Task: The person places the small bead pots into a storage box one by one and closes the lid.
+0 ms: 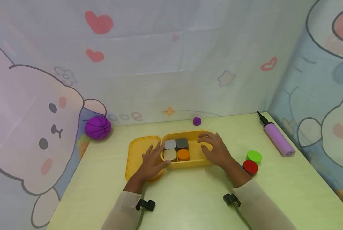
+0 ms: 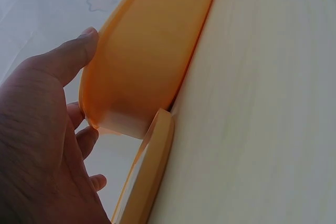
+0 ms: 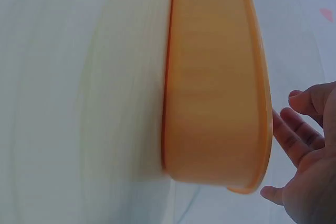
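A yellow rectangular box (image 1: 188, 164) with rounded corners sits uncovered on the table. Its left half holds small tubs: light grey (image 1: 170, 144), dark grey (image 1: 182, 143), cream (image 1: 169, 155) and orange (image 1: 183, 154). My left hand (image 1: 151, 163) is at the box's left end, thumb at the front rim and fingers spread behind, above a yellow lid (image 1: 135, 155) lying flat. Over the box's right end is my right hand (image 1: 217, 151), fingers loosely bent and nothing gripped. In the right wrist view its fingers (image 3: 302, 135) show beyond the box rim.
A green tub (image 1: 254, 156) and a red one (image 1: 250, 167) stand beside my right forearm, with a bit of blue partly hidden there. A purple hand pump (image 1: 279, 139) lies at the right edge. Along the back are a purple basketball (image 1: 98, 128) and a small purple object (image 1: 197, 121).
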`<state>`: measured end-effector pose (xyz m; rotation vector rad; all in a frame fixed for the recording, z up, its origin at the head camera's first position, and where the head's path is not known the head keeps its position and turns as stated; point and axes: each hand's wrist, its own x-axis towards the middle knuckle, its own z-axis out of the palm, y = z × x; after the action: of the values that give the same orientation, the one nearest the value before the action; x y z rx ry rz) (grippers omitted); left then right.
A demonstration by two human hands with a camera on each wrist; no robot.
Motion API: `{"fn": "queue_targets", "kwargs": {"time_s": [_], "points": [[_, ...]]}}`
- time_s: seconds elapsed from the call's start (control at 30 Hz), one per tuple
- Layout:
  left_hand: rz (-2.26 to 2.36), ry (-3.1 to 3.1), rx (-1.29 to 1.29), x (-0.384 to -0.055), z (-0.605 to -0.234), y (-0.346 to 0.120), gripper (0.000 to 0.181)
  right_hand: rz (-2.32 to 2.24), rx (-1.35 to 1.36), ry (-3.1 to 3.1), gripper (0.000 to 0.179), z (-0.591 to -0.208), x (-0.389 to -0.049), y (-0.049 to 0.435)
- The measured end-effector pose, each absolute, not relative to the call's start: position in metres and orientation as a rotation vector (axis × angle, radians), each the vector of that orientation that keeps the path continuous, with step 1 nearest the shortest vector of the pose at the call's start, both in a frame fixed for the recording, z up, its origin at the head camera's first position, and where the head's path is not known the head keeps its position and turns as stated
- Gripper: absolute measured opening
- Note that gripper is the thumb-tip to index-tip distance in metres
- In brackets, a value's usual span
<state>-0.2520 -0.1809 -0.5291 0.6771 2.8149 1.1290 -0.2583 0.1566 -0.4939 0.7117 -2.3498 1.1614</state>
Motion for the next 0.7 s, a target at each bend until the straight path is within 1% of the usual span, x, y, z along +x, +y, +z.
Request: {"fn": "queue_targets", "kwargs": {"time_s": [0.27,0.7], "points": [[1.124,2.800,0.669,-0.252,-0.529,-0.181,0.087,1.302,0.713,-2.216,0.026,-0.496,-0.253,0.187],[1.122,2.805,0.664,-0.252,-0.527,-0.180,0.089,1.310,0.642,-2.181,0.026,-0.495,-0.234,0.230]]}}
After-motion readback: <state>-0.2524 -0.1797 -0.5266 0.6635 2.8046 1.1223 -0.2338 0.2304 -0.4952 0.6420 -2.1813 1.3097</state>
